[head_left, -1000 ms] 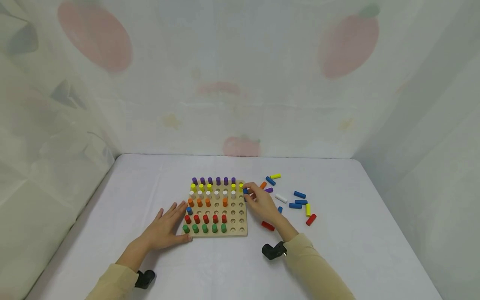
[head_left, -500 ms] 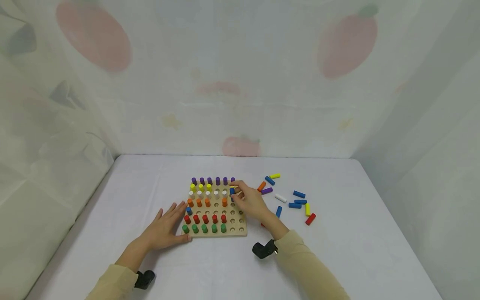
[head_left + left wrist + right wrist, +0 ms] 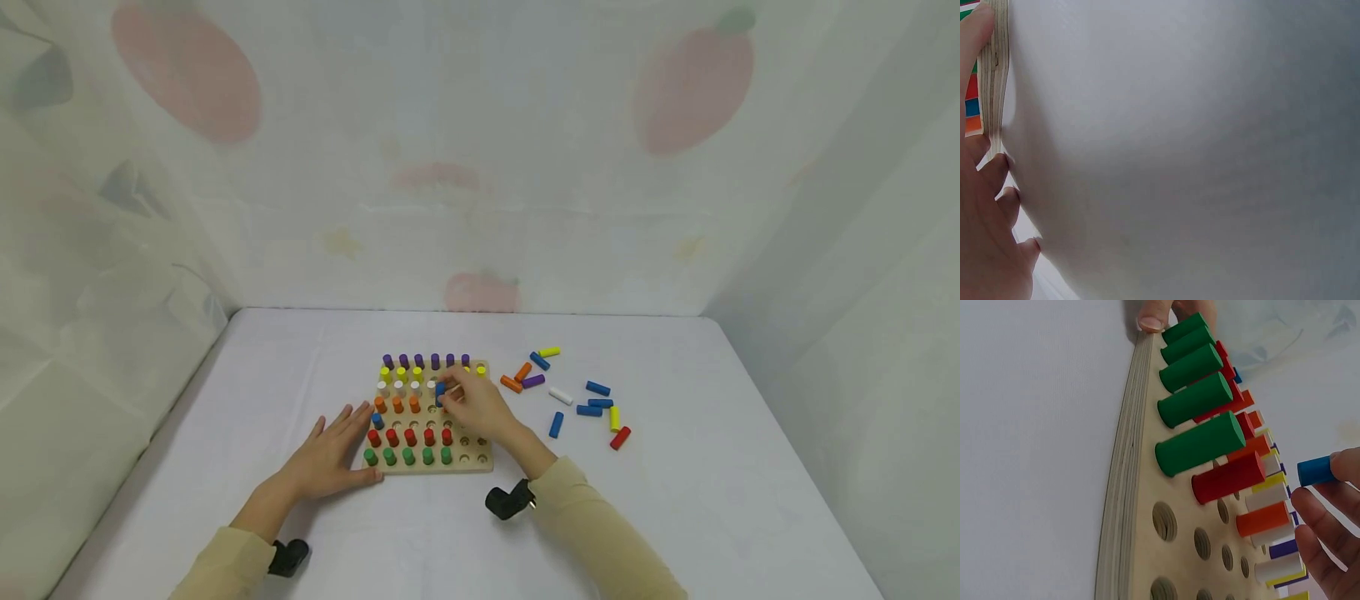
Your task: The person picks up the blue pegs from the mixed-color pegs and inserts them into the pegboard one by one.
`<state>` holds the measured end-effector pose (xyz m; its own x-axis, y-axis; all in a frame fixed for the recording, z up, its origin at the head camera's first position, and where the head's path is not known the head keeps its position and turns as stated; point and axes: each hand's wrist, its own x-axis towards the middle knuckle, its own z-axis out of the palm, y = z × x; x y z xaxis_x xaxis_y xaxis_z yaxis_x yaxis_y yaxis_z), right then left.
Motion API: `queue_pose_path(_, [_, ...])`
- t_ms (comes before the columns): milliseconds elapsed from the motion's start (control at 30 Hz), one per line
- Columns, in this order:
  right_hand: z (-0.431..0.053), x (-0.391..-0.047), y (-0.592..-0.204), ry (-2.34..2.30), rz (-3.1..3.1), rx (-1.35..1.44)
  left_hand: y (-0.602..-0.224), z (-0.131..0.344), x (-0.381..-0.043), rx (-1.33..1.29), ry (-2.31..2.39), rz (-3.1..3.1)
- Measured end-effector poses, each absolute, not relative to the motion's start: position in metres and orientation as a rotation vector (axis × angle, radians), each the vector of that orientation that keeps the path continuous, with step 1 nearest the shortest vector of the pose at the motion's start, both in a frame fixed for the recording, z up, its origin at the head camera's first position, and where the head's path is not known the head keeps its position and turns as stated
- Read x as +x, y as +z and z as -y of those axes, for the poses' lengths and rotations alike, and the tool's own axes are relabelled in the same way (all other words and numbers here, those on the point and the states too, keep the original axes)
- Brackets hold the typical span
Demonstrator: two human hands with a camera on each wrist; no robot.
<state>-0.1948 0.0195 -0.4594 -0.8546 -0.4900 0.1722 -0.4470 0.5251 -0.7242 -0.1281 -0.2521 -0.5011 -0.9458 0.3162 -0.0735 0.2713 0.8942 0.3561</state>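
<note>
A wooden pegboard [image 3: 472,467] lies on the table with rows of upright purple, yellow, white, orange, red and green pegs. One blue peg [image 3: 378,422] stands at the left end of its row. My right hand [image 3: 480,407] pinches another blue peg [image 3: 440,394] between thumb and fingers, above the board's middle. In the right wrist view this held blue peg [image 3: 1316,471] is tilted, clear of the holes. My left hand [image 3: 330,458] rests at the board's left edge with fingers spread. Its thumb [image 3: 975,34] touches the board's near corner in the left wrist view.
Loose pegs lie right of the board: several blue, with a white peg [image 3: 560,396], a purple peg [image 3: 533,381], a red peg [image 3: 620,437], two orange and two yellow. Several open holes [image 3: 1164,520] show at the board's right side. A patterned curtain [image 3: 480,208] stands behind the table.
My right hand has carried the blue peg leftward from the board's right edge to above its middle. The forearm now covers the loose red peg near it. My left hand stays put.
</note>
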Motion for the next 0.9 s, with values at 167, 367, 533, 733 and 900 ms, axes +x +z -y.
queue_pose_path(167, [-0.011, -0.194, -0.461, -1.252, -2.655, -0.814, -0.502, 0.253, -0.129, 0.456, 0.527, -2.927])
queue_pose_path(367, [-0.002, -0.192, -0.462, -1.271, -2.614, -0.815, -0.501, 0.253, -0.128, 0.469, 0.528, -2.928])
queue_pose_path(533, [0.006, -0.190, -0.461, -1.267, -2.608, -0.854, -0.502, 0.254, -0.128, 0.481, 0.520, -2.934])
queue_pose_path(733, [0.013, -0.188, -0.461, -1.243, -2.595, -0.861, -0.503, 0.254, -0.129, 0.481, 0.509, -2.941])
queue_pose_path(900, [0.017, -0.186, -0.460, -1.222, -2.575, -0.867, -0.503, 0.254, -0.129, 0.481, 0.518, -2.940])
